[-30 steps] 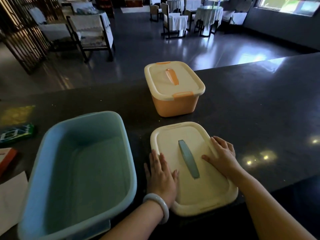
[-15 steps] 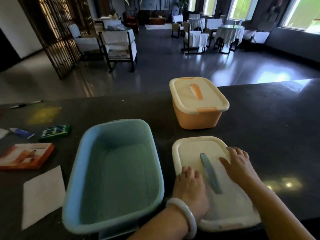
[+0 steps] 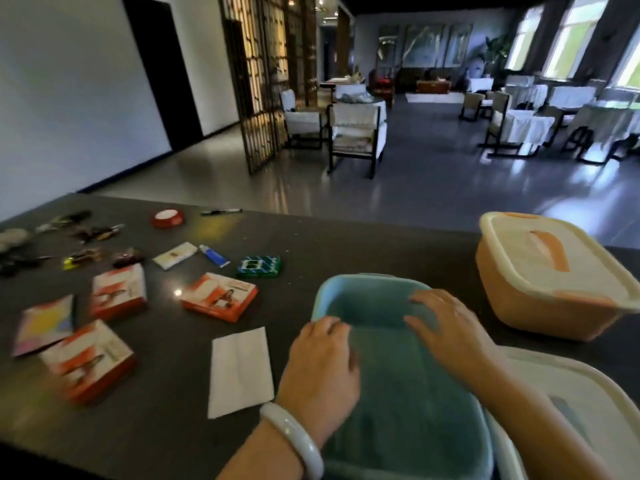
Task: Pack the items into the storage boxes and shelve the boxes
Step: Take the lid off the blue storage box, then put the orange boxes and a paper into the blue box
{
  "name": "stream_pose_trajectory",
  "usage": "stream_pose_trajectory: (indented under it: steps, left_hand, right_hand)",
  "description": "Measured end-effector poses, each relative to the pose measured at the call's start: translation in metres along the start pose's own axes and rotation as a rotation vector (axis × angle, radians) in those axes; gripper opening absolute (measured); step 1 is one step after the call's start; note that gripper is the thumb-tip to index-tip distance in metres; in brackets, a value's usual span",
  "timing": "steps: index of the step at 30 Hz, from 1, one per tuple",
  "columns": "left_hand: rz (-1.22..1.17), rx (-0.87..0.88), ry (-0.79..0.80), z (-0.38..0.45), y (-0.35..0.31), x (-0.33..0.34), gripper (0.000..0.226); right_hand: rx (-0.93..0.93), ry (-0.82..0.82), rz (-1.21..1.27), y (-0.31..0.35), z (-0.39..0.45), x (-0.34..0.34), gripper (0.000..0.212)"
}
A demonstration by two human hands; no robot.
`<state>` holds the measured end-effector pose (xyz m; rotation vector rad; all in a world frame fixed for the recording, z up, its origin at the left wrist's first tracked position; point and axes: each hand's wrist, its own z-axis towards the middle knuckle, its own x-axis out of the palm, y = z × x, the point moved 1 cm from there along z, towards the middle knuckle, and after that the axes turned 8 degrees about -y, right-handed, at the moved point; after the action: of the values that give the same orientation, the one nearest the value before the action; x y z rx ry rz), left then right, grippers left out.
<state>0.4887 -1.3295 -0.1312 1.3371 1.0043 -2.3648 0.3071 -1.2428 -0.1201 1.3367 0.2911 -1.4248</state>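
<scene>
Dark tabletop (image 3: pixel 346 244): open pale-blue plastic storage box (image 3: pixel 408 393) empty; left hand (image 3: pixel 320 368) and right hand (image 3: pixel 446 327) hover relaxed, holding nothing; orange-white flat packets (image 3: pixel 220 296) unpacked at 9 o'clock.

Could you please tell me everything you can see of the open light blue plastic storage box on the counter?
The light blue rectangular plastic storage box has rounded corners and a thick rolled rim. It stands upright and lidless on the dark counter, with nothing visible inside. The left hand lies over its left rim; the right hand reaches over its interior, contact unclear. Its cream lid lies to the right.
</scene>
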Motion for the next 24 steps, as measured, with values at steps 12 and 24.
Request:
stream_pose_trajectory:
  steps: [12, 24]
  left_hand:
    - [0.088, -0.433, 0.130, -0.045, 0.194, -0.051, 0.044]
    - [0.159, -0.351, 0.345, -0.069, 0.312, -0.036, 0.073]
  right_hand:
    - [-0.130, 0.301, 0.046, 0.145, 0.021, 0.105, 0.043]
    - [0.244, 0.482, -0.016, 0.202, 0.010, 0.213, 0.052]
